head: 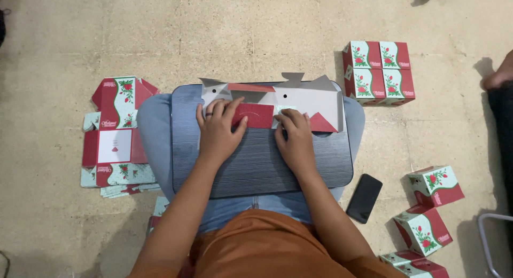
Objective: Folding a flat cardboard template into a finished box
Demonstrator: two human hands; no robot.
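L hand fingers spread & flat, palm down, pressing on a red flap of the unfolded box blank; a ring shows on one finger. Thumb angles out to the right, tip on the red flap. R hand also palm down, fingers held close together & slightly curled, tips pressing the blank just beside the red flap; not pinching anything as far as I can see. Hands sit near each other, not touching. Both forearms run up from the bottom of the view, elbows out, wrists roughly straight.

Blank lies grey side up w/ red flaps folded in, at the far edge of a dark ribbed lap board, which rests across the person's knees in blue jeans. Person sits on the floor, orange top at bottom edge.

L of the knees: pile of flat red-and-green box blanks on the floor. R side: stack of assembled boxes w/ rose print beyond the board; more finished boxes loose nearer, lower right. Black phone face up on the floor just beside the board's right corner. Another person's foot at far right edge.
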